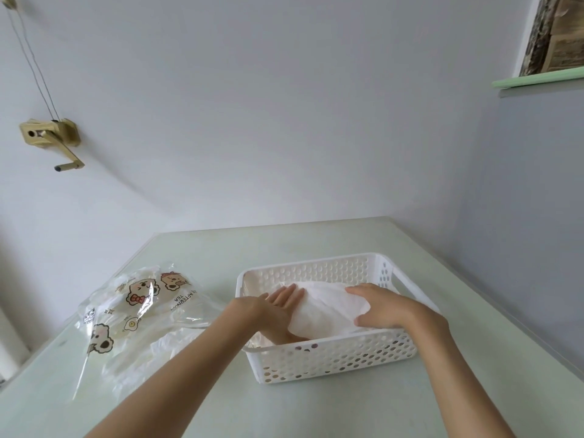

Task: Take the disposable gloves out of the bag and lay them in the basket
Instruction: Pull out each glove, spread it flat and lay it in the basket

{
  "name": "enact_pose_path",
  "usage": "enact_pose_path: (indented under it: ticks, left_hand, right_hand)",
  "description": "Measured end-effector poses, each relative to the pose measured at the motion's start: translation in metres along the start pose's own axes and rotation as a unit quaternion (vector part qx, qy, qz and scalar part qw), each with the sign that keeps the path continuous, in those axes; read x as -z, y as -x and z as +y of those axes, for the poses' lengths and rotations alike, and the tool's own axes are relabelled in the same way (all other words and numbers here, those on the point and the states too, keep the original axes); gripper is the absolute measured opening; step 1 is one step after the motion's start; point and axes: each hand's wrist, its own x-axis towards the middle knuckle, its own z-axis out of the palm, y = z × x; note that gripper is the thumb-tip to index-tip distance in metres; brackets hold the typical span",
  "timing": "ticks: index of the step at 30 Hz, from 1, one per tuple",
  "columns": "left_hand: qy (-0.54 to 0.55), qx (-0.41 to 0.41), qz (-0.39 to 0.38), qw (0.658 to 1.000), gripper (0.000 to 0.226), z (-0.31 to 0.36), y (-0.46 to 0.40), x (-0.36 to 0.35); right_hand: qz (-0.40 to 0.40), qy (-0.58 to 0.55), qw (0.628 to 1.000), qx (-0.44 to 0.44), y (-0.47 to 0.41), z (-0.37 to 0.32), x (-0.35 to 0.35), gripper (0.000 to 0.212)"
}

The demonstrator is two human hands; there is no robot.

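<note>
While your forearms are reaching in from the near edge of the table (458,311), your two hands are meeting inside the basket (331,355), which is sitting right of centre. Your left hand (278,306) is lying with fingers straight and together, palm turned toward the stack of gloves (331,306), touching its left end. Your right hand (382,306) is resting on top of the right end, fingers loosely curved over the stack with the thumb tucking along its near edge; it looks to be holding the bundle rather than merely pressing on it.

The gloves are lying across the middle of the basket as a pale, crinkled wad, so this batch is already where it belongs. Judge them as nearly weightless, thin, soft and slick film: sheets will probably be sliding over one another and springing up when released. You are better off taking them as a whole stack, pinching flat across the middle from both sides, than plucking a corner, which may peel off single gloves. Flat palms should be settling them well enough.

To the left, well apart from the basket, the clear bag (139,314) printed with cartoon bears is lying slack. More white film seems to be showing inside it and at its near mouth, so the job is likely unfinished.

Farther back, a small crank fitting (50,139) is hanging on the left wall.
</note>
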Motion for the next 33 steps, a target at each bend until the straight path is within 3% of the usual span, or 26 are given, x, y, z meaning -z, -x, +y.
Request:
enact_pose_path:
  ticks: [2, 6, 9, 12, 15, 18, 21, 24, 27, 30, 33]
  left_hand:
    - [-0.003, 0.006, 0.0, 1.0, 0.1, 0.001, -0.001, 0.002]
    - [0.017, -0.01, 0.035, 0.999, 0.101, 0.003, 0.012, 0.015]
    - [0.035, -0.025, 0.066, 0.997, 0.092, 0.001, 0.024, 0.019]
    - [0.109, -0.056, 0.167, 0.978, 0.073, -0.009, 0.046, 0.016]
    - [0.181, -0.064, 0.276, 0.942, 0.055, -0.03, 0.079, 0.005]
    - [0.211, 0.008, 0.324, 0.922, 0.052, -0.07, 0.114, -0.016]
    - [0.217, 0.12, 0.306, 0.919, 0.062, -0.116, 0.136, -0.036]
    - [0.251, 0.166, 0.254, 0.919, 0.064, -0.146, 0.149, -0.049]
    - [0.287, 0.164, 0.226, 0.916, 0.039, -0.164, 0.155, -0.057]
    - [0.322, 0.141, 0.235, 0.906, 0.009, -0.17, 0.156, -0.059]
    - [0.329, 0.133, 0.213, 0.91, 0.002, -0.169, 0.153, -0.059]
  right_hand:
    - [0.011, 0.012, 1.0, 0.001, 0.002, -0.002, 0.001, 0.068]
    - [0.114, 0.0, 0.993, 0.034, 0.011, -0.007, 0.015, 0.051]
    - [0.1, 0.007, 0.995, 0.016, 0.015, -0.008, 0.015, 0.042]
    - [0.072, 0.005, 0.997, 0.002, 0.016, -0.008, 0.01, 0.037]
    - [0.142, -0.003, 0.99, 0.02, 0.026, -0.012, 0.017, 0.031]
    - [0.2, 0.004, 0.977, 0.067, 0.039, -0.031, 0.023, 0.026]
    - [0.216, -0.026, 0.967, 0.129, 0.051, -0.066, 0.018, 0.019]
    - [0.215, -0.045, 0.959, 0.177, 0.062, -0.109, 0.003, 0.016]
    - [0.194, -0.047, 0.957, 0.211, 0.061, -0.154, -0.019, 0.019]
    - [0.158, -0.006, 0.97, 0.183, 0.047, -0.192, -0.045, 0.023]
    - [0.146, 0.063, 0.976, 0.151, 0.032, -0.219, -0.068, 0.021]
